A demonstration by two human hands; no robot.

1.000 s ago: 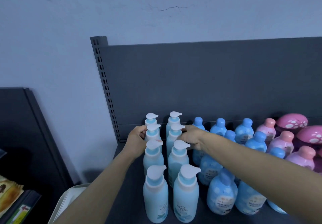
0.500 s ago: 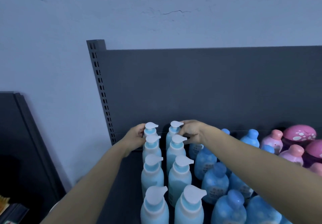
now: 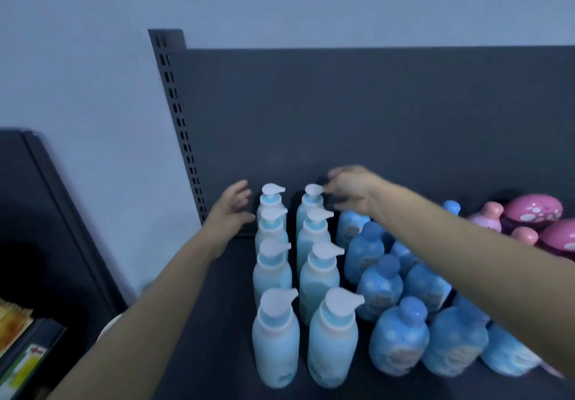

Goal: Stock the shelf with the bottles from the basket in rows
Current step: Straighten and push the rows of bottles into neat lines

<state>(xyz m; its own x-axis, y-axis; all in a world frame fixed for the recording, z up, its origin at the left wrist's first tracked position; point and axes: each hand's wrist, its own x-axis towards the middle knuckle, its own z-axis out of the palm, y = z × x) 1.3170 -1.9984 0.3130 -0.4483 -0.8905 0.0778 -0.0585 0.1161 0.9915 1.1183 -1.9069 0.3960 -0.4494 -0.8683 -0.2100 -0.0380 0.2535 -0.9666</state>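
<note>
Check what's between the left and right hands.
Head view: two upright pump bottles at the back, the rear left bottle and the rear right bottle, stand between the left hand and the right hand. Nothing else is there.

Pale blue pump bottles [image 3: 275,334], white pump heads [image 3: 342,301]; pink white-spotted caps [image 3: 532,209]; dark grey shelf [image 3: 217,337]

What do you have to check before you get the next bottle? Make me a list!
1. Left hand free: ok, open beside the back-left pump bottle.
2. Right hand free: ok, open; whether it touches the back-right pump bottle: cannot tell, blurred.
3. Pump bottles upright, two rows of four: ok.
4. Nozzles all pointing right: ok.
5. Room on the shelf left of the rows: ok.
6. Basket with more bottles: cannot tell, not in view.
</note>
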